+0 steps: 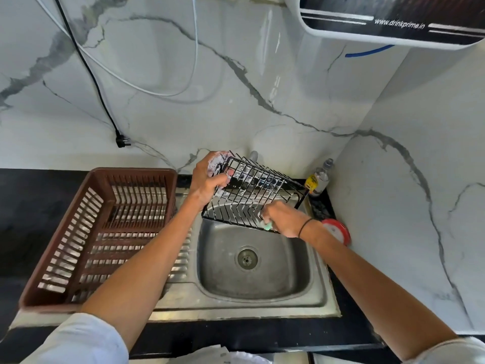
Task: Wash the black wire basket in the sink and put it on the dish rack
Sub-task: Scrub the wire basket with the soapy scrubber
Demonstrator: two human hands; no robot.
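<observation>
The black wire basket (252,191) is tilted above the back of the steel sink (252,261), with soap film between its wires. My left hand (207,177) grips its upper left corner; foam covers my fingers. My right hand (282,218) holds a green scrubber (267,225) against the basket's lower right edge. The brown plastic dish rack (105,232) stands on the drainboard to the left of the sink, with nothing in it.
A small bottle (319,179) stands at the sink's back right corner. A red and white round container (337,231) sits on the black counter to the right. The tap (253,155) shows behind the basket. A black plug (122,140) hangs on the marble wall.
</observation>
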